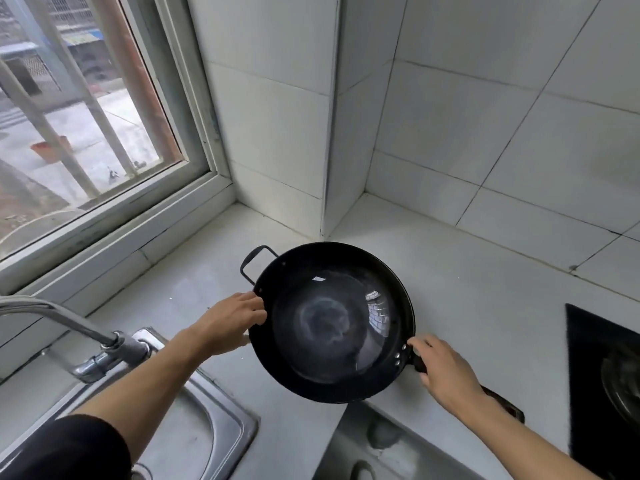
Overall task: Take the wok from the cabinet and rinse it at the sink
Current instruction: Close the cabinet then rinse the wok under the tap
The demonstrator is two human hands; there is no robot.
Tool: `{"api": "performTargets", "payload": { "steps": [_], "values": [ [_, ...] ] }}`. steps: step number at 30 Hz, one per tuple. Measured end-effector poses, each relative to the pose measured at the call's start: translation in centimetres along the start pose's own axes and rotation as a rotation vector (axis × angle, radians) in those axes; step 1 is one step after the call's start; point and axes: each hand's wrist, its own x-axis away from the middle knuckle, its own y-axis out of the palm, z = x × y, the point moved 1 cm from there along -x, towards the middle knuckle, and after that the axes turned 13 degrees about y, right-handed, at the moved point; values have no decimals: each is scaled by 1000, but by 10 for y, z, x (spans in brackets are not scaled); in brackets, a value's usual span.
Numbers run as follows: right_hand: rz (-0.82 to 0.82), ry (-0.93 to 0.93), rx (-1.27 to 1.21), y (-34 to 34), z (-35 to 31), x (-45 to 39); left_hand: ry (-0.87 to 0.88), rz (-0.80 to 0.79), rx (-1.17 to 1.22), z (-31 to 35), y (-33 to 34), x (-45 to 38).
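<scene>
While both hands carry it level above the surface (467,289), the wok (332,320) hangs just right of the sink (221,420). Left hand (232,318) fingers grip its rim for balance; right hand (441,370) fingers wrap the long handle (419,365), bearing the weight.

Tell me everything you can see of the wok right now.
The wok is black, round and shallow, seemingly metal, with a glossy empty inside. A loop handle sticks out at its far left; a riveted long handle runs near right. It is held over the counter, right of the sink. The left hand grips its rim, the right hand its long handle.
</scene>
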Motion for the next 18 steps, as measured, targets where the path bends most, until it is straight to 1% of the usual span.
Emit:
{"api": "performTargets", "payload": {
  "steps": [6,12,16,18],
  "values": [
    [27,-33,19,4,2,-3,33,43,-1,-1,13,7],
    [64,-56,-55,10,9,-7,115,78,0,7,21,13],
    [62,-75,-120,10,10,-8,145,137,-18,17,27,17],
    [60,-76,-137,10,10,-9,171,99,-29,22,32,21]
  ]
}}
